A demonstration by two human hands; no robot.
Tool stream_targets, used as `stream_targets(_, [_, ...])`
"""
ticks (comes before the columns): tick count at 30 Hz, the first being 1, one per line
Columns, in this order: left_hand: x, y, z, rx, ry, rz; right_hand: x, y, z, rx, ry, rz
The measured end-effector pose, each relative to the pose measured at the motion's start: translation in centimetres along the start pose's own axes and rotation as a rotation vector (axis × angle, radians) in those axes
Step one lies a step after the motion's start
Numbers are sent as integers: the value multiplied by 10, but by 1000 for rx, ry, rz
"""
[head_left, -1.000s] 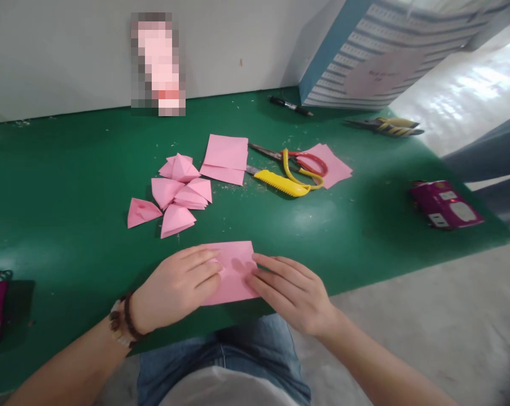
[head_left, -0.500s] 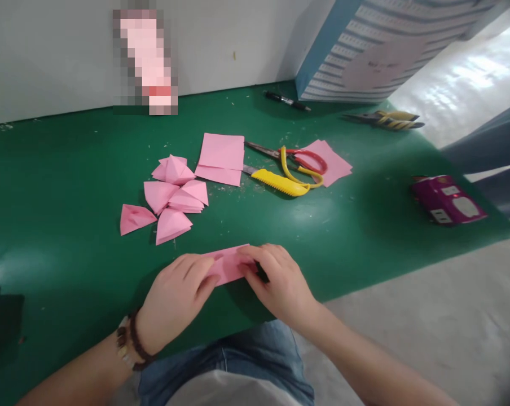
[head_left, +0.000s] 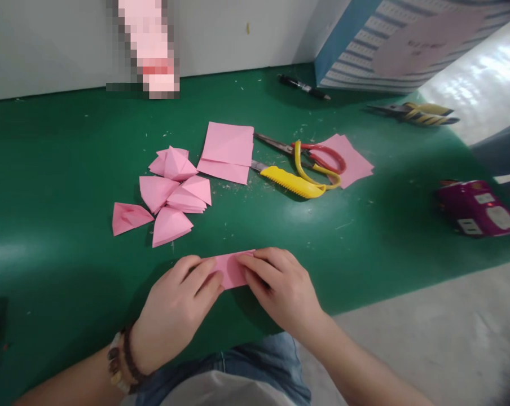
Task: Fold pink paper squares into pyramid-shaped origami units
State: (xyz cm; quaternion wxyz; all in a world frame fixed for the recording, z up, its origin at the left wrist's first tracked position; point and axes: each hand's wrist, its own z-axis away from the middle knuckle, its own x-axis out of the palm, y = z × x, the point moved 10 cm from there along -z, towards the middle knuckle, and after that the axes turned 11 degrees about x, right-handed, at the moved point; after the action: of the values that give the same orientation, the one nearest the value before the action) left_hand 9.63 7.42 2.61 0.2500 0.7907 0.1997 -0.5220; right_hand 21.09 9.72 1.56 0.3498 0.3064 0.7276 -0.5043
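A folded strip of pink paper lies at the table's near edge between my hands. My left hand grips its left end, fingers closed on it. On its right end, my right hand presses with fingers and thumb together. Several folded pink paper pieces sit in a cluster beyond my left hand. Square pink sheets lie farther back at the centre, beside scissors and a yellow-handled cutter. More pink sheets are partly under the scissor handles.
The green table meets a pale wall at the back. A black pen, striped box and yellow-black pliers are at the back right. A purple packet lies at the right. Blue-clad legs show beyond the right edge.
The view has shifted slightly. My right hand's fingers have closed in flatter on the strip, and its thumb no longer leaves a gap. My left fingers have spread a little along the paper.
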Motion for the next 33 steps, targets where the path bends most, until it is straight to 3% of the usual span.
stream_targets(11, [-4,15,-1,91,41,-4,-1,-1,0,-11,2,-9])
stream_targets(33, [11,9,6,41,-34,36,0,1,1,1,17,-13])
